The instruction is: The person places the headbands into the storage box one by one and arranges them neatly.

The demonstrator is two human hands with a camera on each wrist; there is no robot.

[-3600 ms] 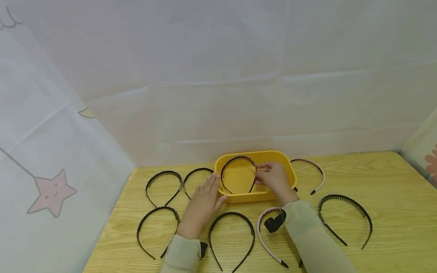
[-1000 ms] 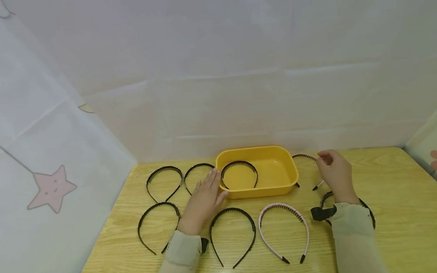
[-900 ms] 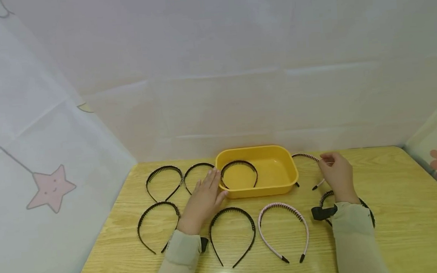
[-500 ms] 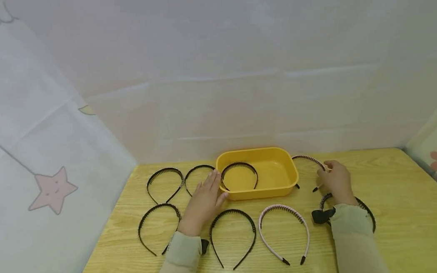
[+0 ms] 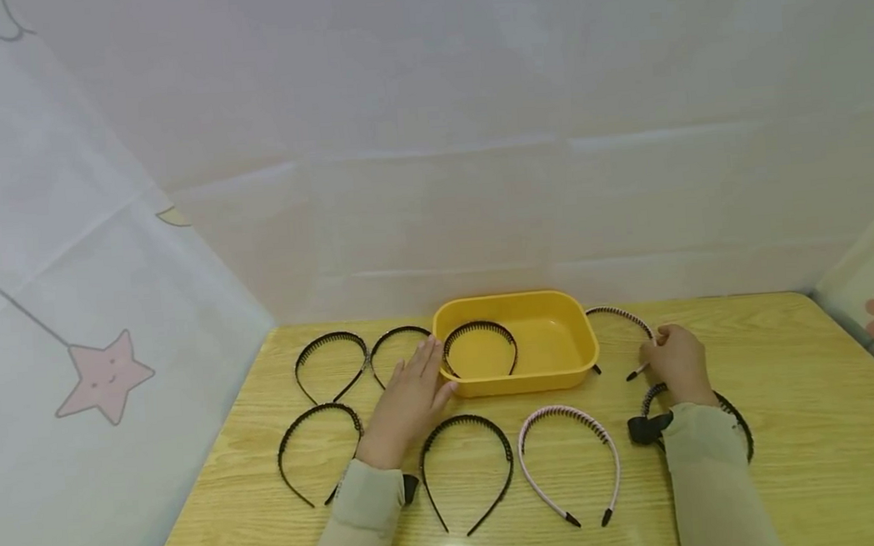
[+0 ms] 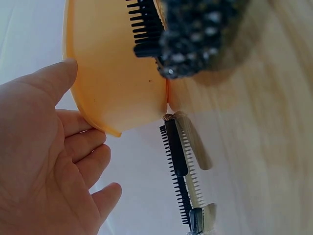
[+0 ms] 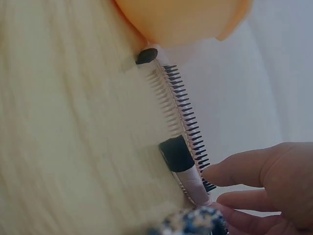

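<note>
In the head view my left hand (image 5: 407,400) lies with extended fingers against the left end of the yellow bin (image 5: 554,341). Its fingertips touch the bin's rim in the left wrist view. One black toothed headband (image 5: 478,325) is inside the bin. My right hand (image 5: 679,362) is at the right arm of a pink headband (image 5: 620,313) lying on the table just right of the bin. In the right wrist view, thumb and fingers pinch this pink headband (image 7: 195,186) near its black-tipped end. The bin hides part of its left side.
Several black headbands lie on the wooden table (image 5: 811,367), including one at back left (image 5: 328,338) and one at front middle (image 5: 461,419). A second pink headband (image 5: 565,409) lies in front of the bin. Another black headband (image 5: 743,430) is partly under my right forearm.
My right hand has left the black headband in the bin, moved right to the pink headband, then slid slightly down along its right arm. The left hand has stayed at the bin.
</note>
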